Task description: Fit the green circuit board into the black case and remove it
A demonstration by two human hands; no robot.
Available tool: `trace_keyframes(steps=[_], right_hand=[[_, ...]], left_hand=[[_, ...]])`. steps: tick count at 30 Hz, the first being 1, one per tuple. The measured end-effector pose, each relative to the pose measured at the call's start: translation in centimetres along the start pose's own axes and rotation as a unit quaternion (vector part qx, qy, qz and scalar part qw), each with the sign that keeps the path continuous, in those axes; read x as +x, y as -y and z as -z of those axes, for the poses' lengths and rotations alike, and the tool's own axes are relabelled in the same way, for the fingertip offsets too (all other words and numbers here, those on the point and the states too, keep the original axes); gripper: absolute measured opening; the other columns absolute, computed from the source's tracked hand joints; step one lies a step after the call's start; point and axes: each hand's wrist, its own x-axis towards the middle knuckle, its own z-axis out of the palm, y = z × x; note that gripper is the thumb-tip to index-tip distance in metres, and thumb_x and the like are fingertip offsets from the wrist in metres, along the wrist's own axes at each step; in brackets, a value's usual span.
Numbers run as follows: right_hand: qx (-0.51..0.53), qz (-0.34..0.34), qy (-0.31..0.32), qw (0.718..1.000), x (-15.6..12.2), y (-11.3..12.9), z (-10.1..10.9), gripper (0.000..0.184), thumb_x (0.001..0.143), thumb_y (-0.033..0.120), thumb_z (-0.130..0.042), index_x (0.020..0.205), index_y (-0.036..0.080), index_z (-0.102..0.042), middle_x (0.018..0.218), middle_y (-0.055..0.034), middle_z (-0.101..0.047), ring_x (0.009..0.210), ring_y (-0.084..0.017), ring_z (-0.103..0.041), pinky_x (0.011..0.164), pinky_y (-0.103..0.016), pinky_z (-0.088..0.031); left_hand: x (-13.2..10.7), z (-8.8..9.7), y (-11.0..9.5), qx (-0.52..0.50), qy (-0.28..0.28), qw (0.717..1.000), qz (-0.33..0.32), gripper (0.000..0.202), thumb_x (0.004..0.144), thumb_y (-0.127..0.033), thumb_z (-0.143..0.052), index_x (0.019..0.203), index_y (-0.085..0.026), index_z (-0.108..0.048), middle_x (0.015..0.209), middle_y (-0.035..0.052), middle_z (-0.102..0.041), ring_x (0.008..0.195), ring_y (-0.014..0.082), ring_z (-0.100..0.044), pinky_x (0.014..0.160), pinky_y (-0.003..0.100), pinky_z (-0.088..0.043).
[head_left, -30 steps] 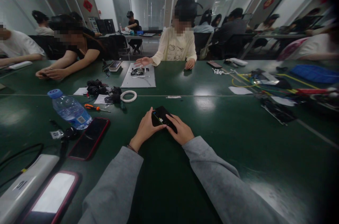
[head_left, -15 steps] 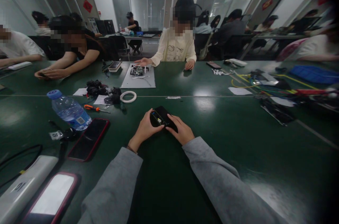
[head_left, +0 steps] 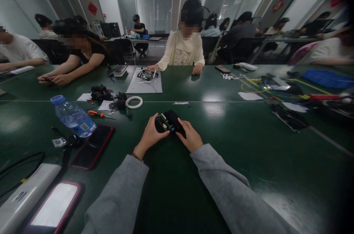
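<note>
Between my hands is a small black case in two parts. My left hand (head_left: 153, 130) grips the side with a circuit board (head_left: 165, 122), its thumb along the near edge and its fingers round the far left. On the board I see white, yellow and blue components. My right hand (head_left: 190, 135) holds the black cover (head_left: 173, 117), thumb near the board's corner and fingers over the right side. The cover stands shifted to the right of the board, so much of the board shows. The undersides of both parts are hidden.
To the left are a water bottle (head_left: 73, 117), an orange screwdriver (head_left: 100, 114), a dark phone (head_left: 93, 147), a lit phone (head_left: 54, 208) and a white device (head_left: 30, 197). Cables (head_left: 117, 100) and a white ring (head_left: 134, 102) lie beyond. Across the table a person handles another circuit board (head_left: 147, 74).
The cover has moved right off the board, and more of the board shows between my hands. Across the table, the person has lifted and tilted their circuit board.
</note>
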Motion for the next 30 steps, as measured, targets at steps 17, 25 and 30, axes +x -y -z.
trace_keyframes(steps=[17, 25, 30], right_hand=[[0.252, -0.109, -0.098, 0.957, 0.6, -2.5, -0.6, 0.047, 0.080, 0.039, -0.055, 0.121, 0.018, -0.048, 0.113, -0.0093, -0.052, 0.100, -0.020, -0.053, 0.088, -0.038, -0.047], [0.381, -0.195, -0.145, 0.892, 1.1, -3.0, -0.8, 0.046, 0.076, 0.051, -0.053, 0.107, 0.017, -0.051, 0.103, -0.0085, -0.055, 0.087, -0.021, -0.056, 0.065, -0.035, -0.055], [0.378, -0.186, -0.139, 0.896, 1.1, -2.1, -0.4, 0.046, 0.076, 0.053, -0.052, 0.105, 0.018, -0.050, 0.099, -0.0068, -0.054, 0.078, -0.017, -0.056, 0.054, -0.028, -0.054]], left_hand=[[1.0, 0.4, -0.6, -0.488, -0.014, 0.846, 0.214, 0.044, 0.076, -0.035, -0.061, 0.114, -0.016, -0.051, 0.116, 0.0108, -0.057, 0.107, 0.0209, -0.057, 0.100, 0.040, -0.039], [1.1, 2.1, -1.9, -0.596, 0.001, 0.763, 0.249, 0.052, 0.078, -0.054, -0.048, 0.105, -0.010, -0.054, 0.116, 0.0165, -0.057, 0.118, 0.0270, -0.048, 0.100, 0.039, -0.041], [1.1, 2.3, -1.9, -0.581, -0.027, 0.773, 0.253, 0.052, 0.077, -0.054, -0.048, 0.106, -0.012, -0.053, 0.113, 0.0160, -0.058, 0.117, 0.0274, -0.049, 0.099, 0.041, -0.043]])
